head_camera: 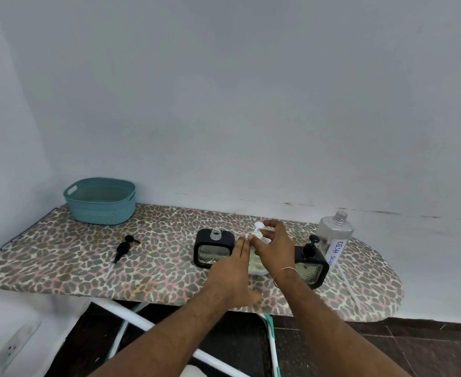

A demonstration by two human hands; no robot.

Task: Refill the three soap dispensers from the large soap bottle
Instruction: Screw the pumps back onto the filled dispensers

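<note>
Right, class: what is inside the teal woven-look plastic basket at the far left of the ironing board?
The teal woven-look plastic basket shows only its bare inner wall and part of its floor; nothing is visible inside. Its near rim hides the front of the floor, so something small there could go unseen.

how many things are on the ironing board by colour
Black: 3, open-necked square dispenser, square dispenser with pump, loose pump head
White: 1, middle pump dispenser
Clear: 1, large uncapped plastic soap bottle
Teal: 1, woven plastic basket
Total: 6
</note>
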